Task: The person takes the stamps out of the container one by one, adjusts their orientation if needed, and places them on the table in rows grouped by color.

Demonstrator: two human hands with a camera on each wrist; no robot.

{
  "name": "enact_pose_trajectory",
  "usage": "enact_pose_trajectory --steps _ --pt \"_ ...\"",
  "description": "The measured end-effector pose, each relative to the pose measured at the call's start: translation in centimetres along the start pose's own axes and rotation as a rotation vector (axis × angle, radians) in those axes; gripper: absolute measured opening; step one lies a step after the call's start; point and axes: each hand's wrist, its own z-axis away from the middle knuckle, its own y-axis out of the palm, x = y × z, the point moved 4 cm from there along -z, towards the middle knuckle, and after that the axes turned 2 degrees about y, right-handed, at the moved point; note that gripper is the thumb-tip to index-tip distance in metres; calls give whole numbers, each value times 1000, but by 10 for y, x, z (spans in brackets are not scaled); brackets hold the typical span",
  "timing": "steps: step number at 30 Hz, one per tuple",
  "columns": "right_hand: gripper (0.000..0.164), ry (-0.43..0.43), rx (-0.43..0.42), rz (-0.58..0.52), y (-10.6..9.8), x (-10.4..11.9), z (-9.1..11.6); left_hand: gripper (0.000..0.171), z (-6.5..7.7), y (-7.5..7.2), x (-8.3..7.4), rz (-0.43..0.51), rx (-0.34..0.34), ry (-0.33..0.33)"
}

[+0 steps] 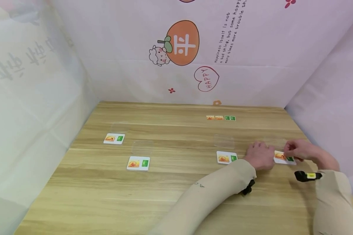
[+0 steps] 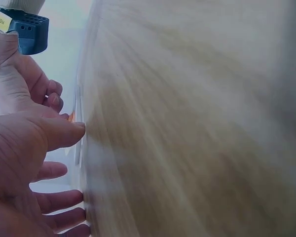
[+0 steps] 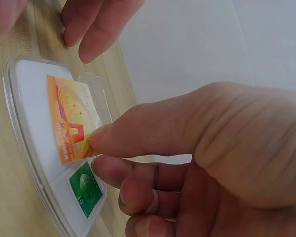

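Note:
At the right of the table, a white card in a clear plastic case (image 3: 32, 98) lies flat under both hands. On it are an orange-yellow stamp (image 3: 64, 123) and a green stamp (image 3: 85, 190). My right hand (image 1: 301, 150) pinches the orange stamp's edge between thumb and index finger, the other fingers curled below. To the left of the case, my left hand (image 1: 259, 156) rests with its fingertips down on the table and its thumb (image 2: 66, 133) at the case's near edge. A transparent lid (image 3: 101, 94) shows just behind the card.
Three similar stamp cases lie leftward: one beside my left forearm (image 1: 223, 157), one at centre left (image 1: 138, 163), one farther back (image 1: 114, 138). Clear lids (image 1: 142, 147) lie behind them. Several loose orange and green stamps (image 1: 219, 117) sit in a row near the back fabric wall (image 1: 129, 81).

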Motion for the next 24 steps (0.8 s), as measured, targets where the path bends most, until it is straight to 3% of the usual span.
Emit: enact_pose_trajectory --steps 13,18,24 --pt "16 5 -7 -28 3 3 4 40 2 1 4 34 22 73" --pt "15 2 -22 -9 4 5 3 44 5 -3 11 16 -12 140" --pt "13 -16 -50 -4 0 8 2 52 10 -9 23 23 -2 140"
